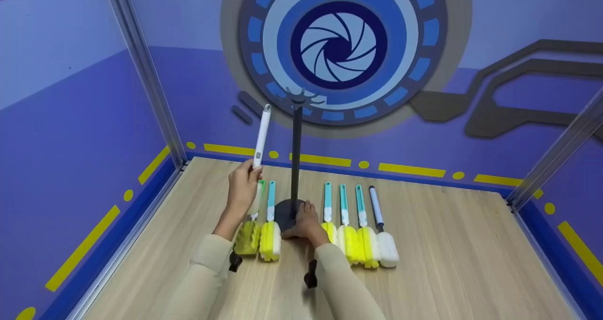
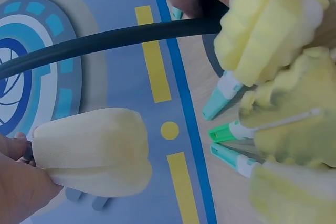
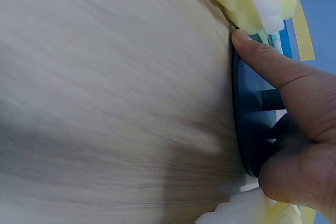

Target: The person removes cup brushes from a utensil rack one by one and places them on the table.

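My left hand [image 1: 241, 192] grips a sponge brush with a white handle [image 1: 263, 134], held handle up to the left of a black stand's pole [image 1: 296, 155]. In the left wrist view its cream sponge head [image 2: 94, 150] hangs below the fingers, off the table. The right hand [image 1: 308, 225] rests on the stand's round base [image 1: 279, 209], its thumb [image 3: 262, 56] stretched straight to the rim. The other fingers lie on the base's right side, partly hidden in the right wrist view. Curved prongs [image 1: 299, 99] fan out at the top of the upright pole.
Left of the base lie a green-handled brush with an olive-yellow sponge [image 1: 247, 237] and a teal-handled brush [image 1: 270, 240]. On its right are several teal-handled brushes [image 1: 360, 242] and one white sponge brush [image 1: 387, 249]. A printed wall [image 1: 198, 112] stands behind the wooden table [image 1: 447, 244].
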{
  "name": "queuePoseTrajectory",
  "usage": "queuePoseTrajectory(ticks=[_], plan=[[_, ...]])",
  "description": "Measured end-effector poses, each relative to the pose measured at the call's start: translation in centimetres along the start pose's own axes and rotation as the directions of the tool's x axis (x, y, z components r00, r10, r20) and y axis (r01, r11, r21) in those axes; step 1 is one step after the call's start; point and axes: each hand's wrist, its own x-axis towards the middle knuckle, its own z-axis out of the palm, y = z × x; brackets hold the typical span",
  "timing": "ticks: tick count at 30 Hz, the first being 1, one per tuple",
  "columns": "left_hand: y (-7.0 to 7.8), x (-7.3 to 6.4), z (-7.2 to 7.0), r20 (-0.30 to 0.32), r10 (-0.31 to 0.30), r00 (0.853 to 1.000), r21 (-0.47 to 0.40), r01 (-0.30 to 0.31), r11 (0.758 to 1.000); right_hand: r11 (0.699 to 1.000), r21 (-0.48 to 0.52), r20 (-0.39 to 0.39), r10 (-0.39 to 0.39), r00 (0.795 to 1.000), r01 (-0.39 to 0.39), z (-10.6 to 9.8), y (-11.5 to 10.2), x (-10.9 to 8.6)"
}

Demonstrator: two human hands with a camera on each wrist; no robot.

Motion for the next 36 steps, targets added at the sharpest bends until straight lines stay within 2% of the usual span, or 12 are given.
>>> queuePoseTrajectory(ticks=[6, 14, 18, 25, 31, 36], plan=[[-0.5, -0.3, -0.1, 0.004, -0.016, 1.000, -0.007, 0.017, 1.000, 1.000, -0.003, 0.001, -0.005, 1.000, 0.005, 0.1, 0.1, 0.1], [-1.5, -1.0, -0.4, 0.007, -0.061, 0.998, 0.015, 0.061, 0.998, 0.999, 0.044, 0.010, 0.008, 1.000, -0.008, 0.2, 0.1, -0.1], [-2.0, -1.3, -0.6, 0.006, -0.099, 0.995, -0.017, 0.099, 0.995, 0.998, 0.058, 0.003, 0.003, 1.000, -0.003, 0.2, 0.1, -0.3], [-2.6, -1.7, -1.1, -0.015, -0.139, 0.990, -0.037, 0.138, 0.990, 1.000, 0.022, -0.008, -0.021, 1.000, 0.022, 0.1, 0.0, -0.3], [-3.1, -2.0, -1.5, -0.032, -0.174, 0.984, -0.077, 0.171, 0.982, 1.000, 0.029, 0.005, -0.003, 1.000, 0.003, 0.1, 0.0, -0.1], [-3.8, -2.5, -1.7, -0.018, -0.194, 0.981, -0.102, 0.191, 0.976, 1.000, 0.020, 0.010, 0.001, 1.000, -0.001, 0.1, 0.2, 0.2]])
